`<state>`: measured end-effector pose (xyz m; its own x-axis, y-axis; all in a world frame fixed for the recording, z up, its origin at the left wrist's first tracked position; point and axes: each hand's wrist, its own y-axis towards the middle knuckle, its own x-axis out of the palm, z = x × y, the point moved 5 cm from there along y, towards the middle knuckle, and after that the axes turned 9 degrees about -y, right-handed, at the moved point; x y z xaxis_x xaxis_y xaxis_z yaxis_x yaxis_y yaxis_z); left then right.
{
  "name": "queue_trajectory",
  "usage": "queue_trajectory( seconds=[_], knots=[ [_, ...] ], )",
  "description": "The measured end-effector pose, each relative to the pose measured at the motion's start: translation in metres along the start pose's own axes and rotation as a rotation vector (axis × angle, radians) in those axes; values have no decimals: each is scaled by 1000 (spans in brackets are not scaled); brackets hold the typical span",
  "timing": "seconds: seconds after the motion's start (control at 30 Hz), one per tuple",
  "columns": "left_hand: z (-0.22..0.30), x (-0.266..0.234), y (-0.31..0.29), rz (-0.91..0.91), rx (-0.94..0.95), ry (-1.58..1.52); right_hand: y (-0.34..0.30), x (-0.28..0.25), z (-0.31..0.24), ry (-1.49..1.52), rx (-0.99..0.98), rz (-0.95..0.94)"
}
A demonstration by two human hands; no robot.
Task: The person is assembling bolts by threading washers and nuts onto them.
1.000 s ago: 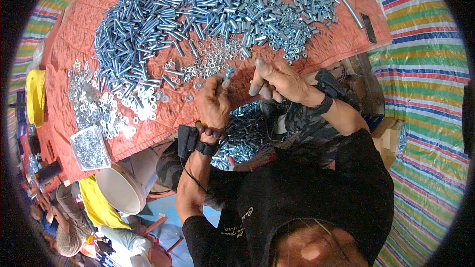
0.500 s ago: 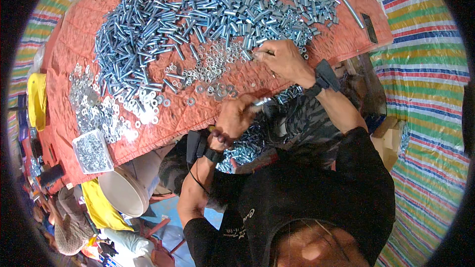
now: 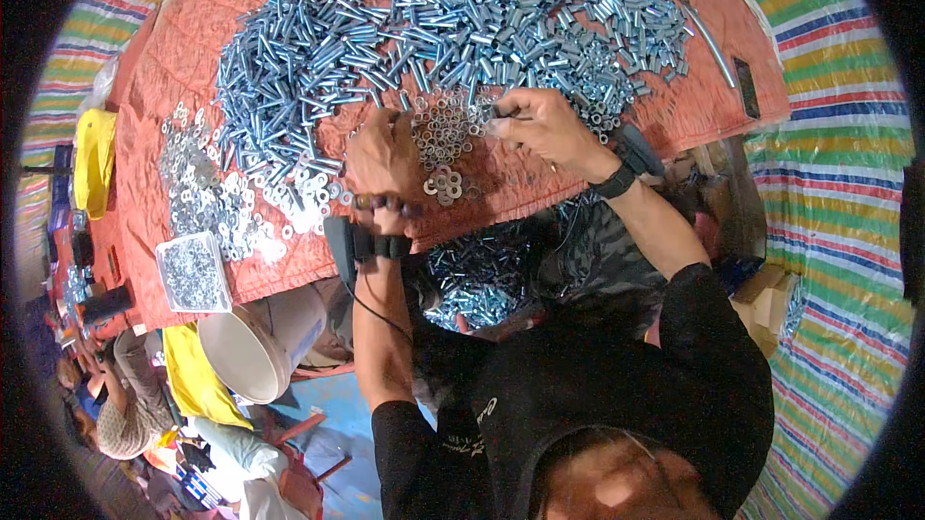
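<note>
My left hand reaches over the table's near side, its back toward me, between flat washers and small rings. Its fingers are curled down and mostly hidden, so what they hold does not show. My right hand has thumb and fingers pinched together at the right end of the small metal rings; whatever is in the pinch is too small to make out. Beyond both hands lie heaps of long metal pins or bolts and short metal sleeves. Flat washers spread to the left.
A red quilted cloth covers the table. At its near left corner sits a white tub of small parts, above a white bucket. Assembled-looking fasteners lie in my lap area. Another person is at lower left.
My left hand has moved left and away from me, from beside my lap to over the table; the bright metal piece at its fingers no longer shows. My right hand remains by the rings.
</note>
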<state>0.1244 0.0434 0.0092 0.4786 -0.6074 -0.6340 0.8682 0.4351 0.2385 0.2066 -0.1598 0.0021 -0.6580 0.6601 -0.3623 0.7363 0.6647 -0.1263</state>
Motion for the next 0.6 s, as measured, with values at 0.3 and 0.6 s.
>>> queue_trajectory(
  seconds=[0.3,0.6],
  knots=[
    [-2,17,26,-45,28,276,-6,-15,-2,793,-9,-120],
    [2,23,25,-95,45,284,-4,-20,5,832,24,-95]
  ],
)
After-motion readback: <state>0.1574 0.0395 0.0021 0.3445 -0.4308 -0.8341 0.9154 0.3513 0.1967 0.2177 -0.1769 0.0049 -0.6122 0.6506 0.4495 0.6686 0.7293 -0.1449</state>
